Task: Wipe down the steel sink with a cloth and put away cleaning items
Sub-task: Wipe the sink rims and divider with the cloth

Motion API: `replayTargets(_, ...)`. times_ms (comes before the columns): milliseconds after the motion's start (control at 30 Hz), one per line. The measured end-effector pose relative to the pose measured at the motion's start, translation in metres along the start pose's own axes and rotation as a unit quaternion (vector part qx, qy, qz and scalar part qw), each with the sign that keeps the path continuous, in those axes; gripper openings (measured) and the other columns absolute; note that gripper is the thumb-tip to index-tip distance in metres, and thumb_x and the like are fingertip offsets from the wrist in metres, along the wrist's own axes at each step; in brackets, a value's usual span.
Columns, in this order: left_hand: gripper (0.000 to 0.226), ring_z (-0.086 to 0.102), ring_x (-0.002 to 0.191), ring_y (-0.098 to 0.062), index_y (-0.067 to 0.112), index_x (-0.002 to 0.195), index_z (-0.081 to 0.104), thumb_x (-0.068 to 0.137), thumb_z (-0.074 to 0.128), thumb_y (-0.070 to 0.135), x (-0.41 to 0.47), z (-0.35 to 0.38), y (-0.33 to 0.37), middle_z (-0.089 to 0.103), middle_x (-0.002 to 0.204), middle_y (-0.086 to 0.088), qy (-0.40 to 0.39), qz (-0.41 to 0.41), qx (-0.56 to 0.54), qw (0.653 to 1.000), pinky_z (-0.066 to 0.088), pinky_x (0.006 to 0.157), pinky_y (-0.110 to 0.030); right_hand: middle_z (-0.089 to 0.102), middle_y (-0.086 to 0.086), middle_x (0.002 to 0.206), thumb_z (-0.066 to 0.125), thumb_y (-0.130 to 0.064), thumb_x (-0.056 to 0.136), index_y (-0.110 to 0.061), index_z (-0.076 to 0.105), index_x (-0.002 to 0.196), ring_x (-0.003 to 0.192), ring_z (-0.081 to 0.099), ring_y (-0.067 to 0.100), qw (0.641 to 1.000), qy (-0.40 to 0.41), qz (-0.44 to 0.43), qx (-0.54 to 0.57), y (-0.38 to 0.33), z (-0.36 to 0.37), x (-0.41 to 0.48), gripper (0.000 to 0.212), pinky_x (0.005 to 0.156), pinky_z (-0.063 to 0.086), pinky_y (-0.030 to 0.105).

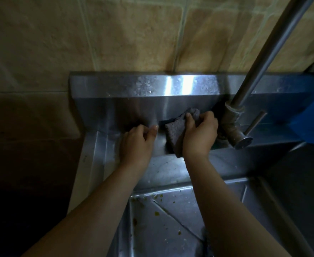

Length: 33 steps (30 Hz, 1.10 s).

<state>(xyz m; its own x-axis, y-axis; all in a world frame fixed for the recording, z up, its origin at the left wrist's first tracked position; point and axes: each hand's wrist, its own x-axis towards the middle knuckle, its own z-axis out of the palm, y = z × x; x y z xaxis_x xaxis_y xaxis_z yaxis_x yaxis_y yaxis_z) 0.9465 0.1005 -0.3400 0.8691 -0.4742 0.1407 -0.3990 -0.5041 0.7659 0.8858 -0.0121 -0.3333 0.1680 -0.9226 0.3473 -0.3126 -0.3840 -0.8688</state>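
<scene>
Nearest the camera, two bare forearms reach forward over the steel sink (pixel 100 154). Below them lies the basin (pixel 180 216), its floor creased with diagonal folds and dotted with small yellow-green food scraps (pixel 157 213); the metal there looks dull and streaked. Past the basin runs a flat back ledge (pixel 163 171), speckled with dark flecks.

The left hand (pixel 136 143) rests where the ledge meets the upright back panel, its fingers loosely bent and the thumb stretched out to the right. It holds nothing.

Just beside it, the right hand (pixel 200 134) grips the cloth (pixel 172 134), fingers curled over its upper edge and thumb tucked against it. The cloth is a greyish-purple, coarse-textured piece, folded into a thick pad. It is pressed against the lower part of the back panel, with its bottom corner hanging down to the ledge.

The back panel (pixel 143 106) is brushed steel with a bright glare along its top lip, where droplets or residue cling.

To the right of the right hand stands the faucet (pixel 234 123), its base grimy, a lever handle (pixel 255 123) pointing right, and a long spout pipe (pixel 274 43) slanting up out of view. A blue object (pixel 311 117) sits at the far right edge. Behind everything rises a tan tiled wall (pixel 115 34).
</scene>
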Motion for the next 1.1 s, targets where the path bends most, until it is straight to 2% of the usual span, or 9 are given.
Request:
replayTargets(100,0.041,0.054,0.096,-0.034,0.005,0.087,0.060,0.093,0.041,0.041,0.000,-0.001,0.000,0.062,0.099,-0.017,-0.006,-0.001,0.000,1.000,0.041,0.081,-0.039,0.048,0.013,0.093,0.060,-0.019,0.089,-0.011,0.042,0.080,0.087,0.050,0.029,1.000,0.001,0.000,-0.012,0.001,0.000,-0.002,0.022,0.071,0.028,0.020)
replayTargets(233,0.042,0.053,0.097,-0.033,0.005,0.086,0.060,0.094,0.040,0.041,0.000,-0.002,0.000,0.062,0.100,-0.017,-0.006,0.002,0.003,1.000,0.039,0.081,-0.038,0.054,0.010,0.085,0.061,-0.026,0.089,-0.017,0.041,0.071,0.074,0.050,0.016,0.992,-0.031,0.033,0.116,0.002,-0.007,0.000,0.029,0.071,0.039,0.024)
replayTargets(333,0.045,0.054,0.098,-0.034,0.001,0.087,0.063,0.095,0.039,0.039,0.001,-0.002,-0.001,0.064,0.100,-0.018,-0.004,-0.001,-0.017,1.000,0.041,0.083,-0.040,0.050,-0.007,0.071,0.059,-0.031,0.090,-0.025,0.040,0.069,0.065,0.048,-0.001,0.986,-0.043,0.031,0.160,0.001,-0.011,0.001,0.028,0.065,0.040,0.016)
replayTargets(500,0.041,0.056,0.094,-0.032,-0.001,0.086,0.061,0.095,0.041,0.034,-0.001,-0.009,-0.003,0.065,0.096,-0.019,-0.003,0.007,-0.084,0.996,0.043,0.084,-0.040,0.047,-0.011,0.068,0.059,-0.025,0.090,-0.027,0.042,0.069,0.061,0.046,-0.008,0.979,-0.059,-0.020,0.192,-0.009,-0.019,-0.001,0.027,0.062,0.038,0.007)
replayTargets(567,0.039,0.057,0.089,-0.031,0.002,0.083,0.059,0.094,0.042,0.035,-0.004,-0.013,-0.004,0.064,0.092,-0.017,-0.001,0.011,-0.090,0.996,0.043,0.078,-0.036,0.048,-0.012,0.069,0.060,-0.025,0.090,-0.027,0.043,0.070,0.061,0.047,-0.009,0.977,-0.069,-0.033,0.200,-0.018,-0.026,-0.002,0.026,0.062,0.038,0.006)
replayTargets(700,0.026,0.055,0.086,-0.021,0.019,0.085,0.054,0.092,0.042,0.042,-0.017,-0.023,0.002,0.062,0.091,-0.005,-0.026,-0.022,-0.138,0.990,0.035,0.071,-0.028,0.053,-0.012,0.071,0.062,-0.025,0.089,-0.026,0.049,0.073,0.064,0.051,-0.011,0.973,-0.075,-0.037,0.217,-0.035,-0.044,-0.009,0.021,0.062,0.039,0.004)
replayTargets(867,0.020,0.053,0.083,-0.011,0.027,0.082,0.053,0.091,0.044,0.043,-0.042,-0.047,0.020,0.061,0.089,0.002,-0.044,-0.025,-0.169,0.984,0.036,0.066,-0.021,0.061,-0.009,0.072,0.066,-0.028,0.085,-0.025,0.058,0.073,0.067,0.056,-0.004,0.970,-0.076,0.043,0.228,-0.043,-0.072,-0.033,0.015,0.064,0.047,0.012)
replayTargets(1000,0.018,0.052,0.084,-0.012,0.022,0.084,0.054,0.092,0.047,0.037,-0.070,-0.071,0.040,0.059,0.090,0.001,-0.038,-0.018,-0.175,0.984,0.035,0.065,-0.015,0.063,-0.008,0.070,0.068,-0.027,0.084,-0.023,0.064,0.072,0.066,0.058,-0.001,0.961,-0.083,0.110,0.238,-0.057,-0.100,-0.056,0.013,0.063,0.047,0.016)
replayTargets(1100,0.014,0.051,0.084,-0.010,0.026,0.083,0.052,0.092,0.048,0.034,-0.095,-0.089,0.058,0.059,0.092,0.001,-0.041,-0.022,-0.181,0.982,0.034,0.065,-0.014,0.067,-0.006,0.075,0.068,-0.027,0.084,-0.024,0.068,0.074,0.074,0.062,0.006,0.949,-0.091,0.165,0.252,-0.074,-0.127,-0.071,0.011,0.069,0.050,0.025)
